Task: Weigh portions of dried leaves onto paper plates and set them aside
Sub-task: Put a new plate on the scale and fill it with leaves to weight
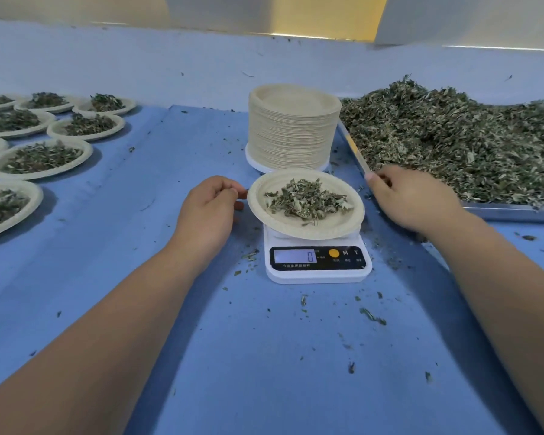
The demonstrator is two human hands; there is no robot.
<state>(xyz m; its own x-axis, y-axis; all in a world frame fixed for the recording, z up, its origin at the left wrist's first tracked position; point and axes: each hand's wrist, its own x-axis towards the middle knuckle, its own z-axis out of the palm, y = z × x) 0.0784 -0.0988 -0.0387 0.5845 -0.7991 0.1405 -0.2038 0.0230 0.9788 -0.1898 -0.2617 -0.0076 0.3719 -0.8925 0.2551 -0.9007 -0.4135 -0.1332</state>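
The step in hand looks like the end of one weighing: a paper plate (pixel 339 222) carrying a small portion of dried leaves (pixel 305 199) sits tilted over the platform of the white scale (pixel 318 273) at the centre of the frame. The scale's display (pixel 296 255) reads zero, which suggests the plate's weight is off the platform, or nearly so. The left grip (pixel 214 202), a bare hand just left of the plate, has thumb and fingers curled at the plate's left rim and appears to pinch it. The right grip (pixel 412 199) lies at the near edge of the metal tray (pixel 509 212) at the right of the frame, where the big heap of loose leaves (pixel 453 136) is piled. Its fingers are curled downward, and I cannot tell whether they are clenched on a tuft of leaves or hold nothing. Behind the scale stands a tall stack of unused plates (pixel 292 133), and at the left of the frame filled plates (pixel 40 158) lie side by side on the blue bench (pixel 139 262), some rims touching. If the portion is done, the next move calls for keeping the plate level while carrying it leftward, since the light leaves would slide off a tilted plate. It should be set down beside the filled ones, not on top of them. A fresh plate from the stack then has to go on the scale before more leaves are taken from the tray.
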